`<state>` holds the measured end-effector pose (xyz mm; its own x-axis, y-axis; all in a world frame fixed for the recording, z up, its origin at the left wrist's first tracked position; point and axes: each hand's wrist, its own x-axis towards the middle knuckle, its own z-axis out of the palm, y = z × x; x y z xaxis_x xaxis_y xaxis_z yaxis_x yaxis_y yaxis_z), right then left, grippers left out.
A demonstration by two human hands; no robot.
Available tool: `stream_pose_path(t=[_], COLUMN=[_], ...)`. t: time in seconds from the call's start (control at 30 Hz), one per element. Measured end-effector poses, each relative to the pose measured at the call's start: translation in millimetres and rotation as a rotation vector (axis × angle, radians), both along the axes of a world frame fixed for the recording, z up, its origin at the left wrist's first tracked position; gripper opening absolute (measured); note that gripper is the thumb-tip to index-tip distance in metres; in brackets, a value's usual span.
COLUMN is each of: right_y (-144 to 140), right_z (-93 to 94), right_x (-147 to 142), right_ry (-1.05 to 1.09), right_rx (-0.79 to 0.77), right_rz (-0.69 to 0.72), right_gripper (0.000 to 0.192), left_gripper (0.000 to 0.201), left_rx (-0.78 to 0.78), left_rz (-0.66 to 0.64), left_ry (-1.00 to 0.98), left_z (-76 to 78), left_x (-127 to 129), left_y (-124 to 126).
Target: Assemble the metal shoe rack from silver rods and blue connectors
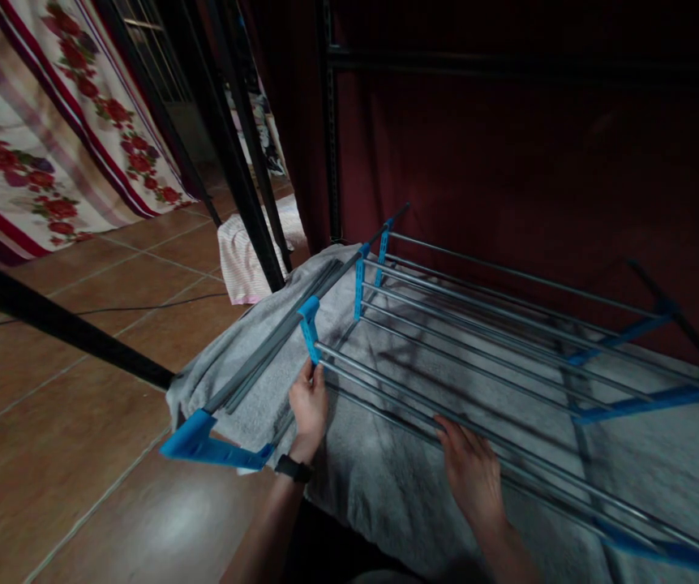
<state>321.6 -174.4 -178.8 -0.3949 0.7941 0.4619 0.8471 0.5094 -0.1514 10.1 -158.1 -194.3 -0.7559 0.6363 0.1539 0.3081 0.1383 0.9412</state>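
Observation:
A folding drying rack (508,324) with grey metal rods and blue plastic joints lies flat on a grey towel (379,487). My left hand (309,410), with a black watch at the wrist, grips the nearest rod just below a blue joint (309,324). My right hand (469,470) rests on the front rods further right, fingers curled over a rod. The towel covers a low surface beneath the rack.
Brown tiled floor (82,389) spreads to the left. Black metal frame bars (233,146) cross the left and upper view. A floral cloth (39,122) hangs at top left, a pale checked cloth (246,251) lies on the floor, and a dark red curtain (508,162) hangs behind.

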Motion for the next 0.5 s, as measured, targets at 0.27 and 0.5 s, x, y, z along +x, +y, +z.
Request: stream_pose_path(t=[0.27,0.5], right_y=[-34,-31], right_z=[-10.0,-37.9], right_x=[-12,-28], right_ry=[0.04,-0.128], right_rx=[0.017,-0.199], right_rz=[0.139,0.102], right_gripper=[0.043,0.049], left_gripper=[0.042,0.055], left_rx=[0.082,0.018], left_rz=[-0.142,-0.159], left_ry=[-0.082,0.005], left_z=[-14.3,-33.6], left_x=[-18,-12], left_y=[-2,-4])
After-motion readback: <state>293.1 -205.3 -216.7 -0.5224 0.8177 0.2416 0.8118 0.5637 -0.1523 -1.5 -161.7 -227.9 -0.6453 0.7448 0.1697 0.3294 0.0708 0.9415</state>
